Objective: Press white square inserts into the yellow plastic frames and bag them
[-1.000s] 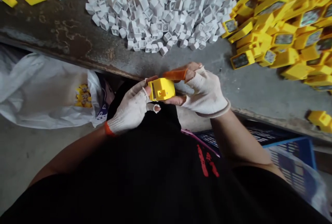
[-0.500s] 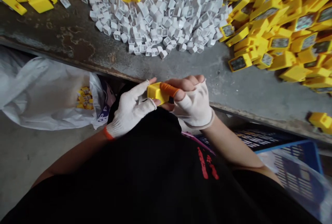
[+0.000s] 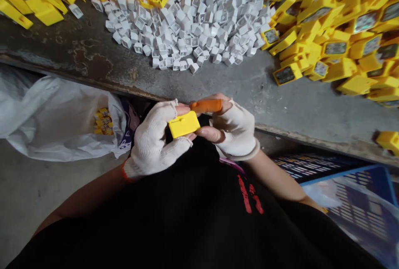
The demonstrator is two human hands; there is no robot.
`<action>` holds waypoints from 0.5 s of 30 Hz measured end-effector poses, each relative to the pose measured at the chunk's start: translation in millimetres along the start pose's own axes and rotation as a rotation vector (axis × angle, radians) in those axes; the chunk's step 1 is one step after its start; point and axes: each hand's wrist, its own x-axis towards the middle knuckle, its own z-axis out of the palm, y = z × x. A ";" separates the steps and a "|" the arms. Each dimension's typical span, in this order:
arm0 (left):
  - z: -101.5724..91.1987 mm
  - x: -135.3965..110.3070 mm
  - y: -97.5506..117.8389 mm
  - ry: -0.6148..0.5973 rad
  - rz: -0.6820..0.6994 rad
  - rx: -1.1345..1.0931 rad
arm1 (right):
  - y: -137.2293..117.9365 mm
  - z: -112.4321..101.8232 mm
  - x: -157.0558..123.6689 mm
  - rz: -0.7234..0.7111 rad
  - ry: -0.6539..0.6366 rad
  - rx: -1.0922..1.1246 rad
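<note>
- Snugly, the gloved left hand [image 3: 156,140] and right hand [image 3: 232,128] pinch a small yellow plastic block [image 3: 183,124] between their fingers, just above the person's black shirt [image 3: 199,186].
- An orange fingertip cover [image 3: 205,105] on the right hand sits just above the block; a slip of that smooth cover could drop the block into the lap.
- Beyond, on a concrete ledge [image 3: 218,82], white plastic cubes [image 3: 183,32] heap beside yellow boxes [image 3: 324,40]; a careless elbow could knock pieces over the edge.
</note>
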 end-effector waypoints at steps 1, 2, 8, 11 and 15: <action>0.9 0.0 -0.9 0.027 -0.016 -0.022 | 3.3 3.8 -1.3 0.018 0.032 0.020; 1.7 0.2 -2.6 0.042 -0.061 -0.058 | 8.0 7.1 -2.5 0.054 0.058 0.058; 6.2 15.7 -13.8 -0.062 -0.329 -0.656 | 20.6 8.2 2.6 0.187 0.009 0.247; 13.0 35.7 -10.3 -0.035 -0.538 -1.049 | 9.5 5.5 16.3 0.099 -0.062 0.145; 20.0 56.2 12.0 0.048 -0.570 -1.065 | -20.0 11.2 35.6 0.002 0.107 -0.041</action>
